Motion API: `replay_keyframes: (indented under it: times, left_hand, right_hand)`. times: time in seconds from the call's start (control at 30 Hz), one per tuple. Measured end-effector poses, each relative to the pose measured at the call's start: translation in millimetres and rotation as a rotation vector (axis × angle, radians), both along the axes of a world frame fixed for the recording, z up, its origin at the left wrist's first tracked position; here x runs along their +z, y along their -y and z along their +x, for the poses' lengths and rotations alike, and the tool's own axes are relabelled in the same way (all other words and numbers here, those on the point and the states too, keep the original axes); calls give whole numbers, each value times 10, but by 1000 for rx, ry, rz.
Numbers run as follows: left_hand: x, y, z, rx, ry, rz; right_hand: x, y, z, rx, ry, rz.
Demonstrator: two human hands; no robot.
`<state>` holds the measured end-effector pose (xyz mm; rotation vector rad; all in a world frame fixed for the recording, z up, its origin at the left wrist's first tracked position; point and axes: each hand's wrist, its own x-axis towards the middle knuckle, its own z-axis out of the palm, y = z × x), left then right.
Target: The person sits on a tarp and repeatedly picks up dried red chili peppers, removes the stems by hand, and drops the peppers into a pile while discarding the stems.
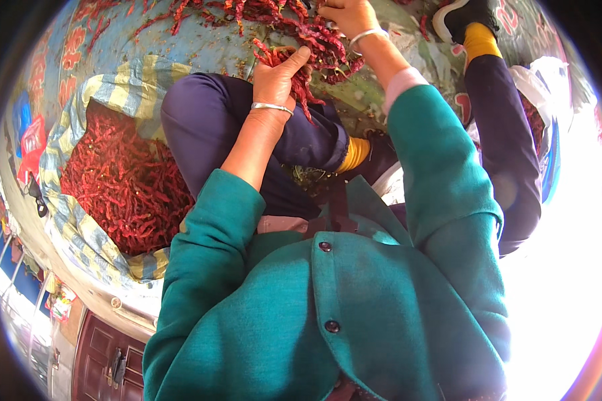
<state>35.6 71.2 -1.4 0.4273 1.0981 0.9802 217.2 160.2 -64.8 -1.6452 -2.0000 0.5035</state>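
Observation:
My left hand (273,81) is closed around a bunch of dried red chili peppers (302,88), with the thumb laid over them and some hanging down below the fingers. A loose heap of dried chilies (328,45) lies on the ground sheet just ahead of it. At the top edge, my right hand (352,16) reaches over this heap with its fingertips pinched together. What those fingertips hold, if anything, is too small to tell. Both wrists wear silver bangles.
A yellow, white and blue checked sack (144,75), filled with dried chilies (124,177), stands at my left. The blue-grey sheet (201,50) carries scattered chilies and bits. My bent legs frame the work spot. A white bag (548,80) sits to the right.

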Motion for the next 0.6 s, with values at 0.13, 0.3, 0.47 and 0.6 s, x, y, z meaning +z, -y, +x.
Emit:
replay_keyframes:
  times: [0.13, 0.3, 0.47, 0.6]
  left_hand:
    - [70, -18, -153, 29, 77, 75]
    - [311, -93, 0, 89, 94, 222]
    - [261, -10, 24, -97, 55, 200]
    - [177, -39, -196, -290, -164, 154]
  right_hand:
    - [807, 222, -141, -199, -548, -453]
    - [1329, 609, -193, -107, -717, -381]
    - [1151, 711, -282, 0, -612, -222]
    - [1285, 655, -106, 273, -8, 74]
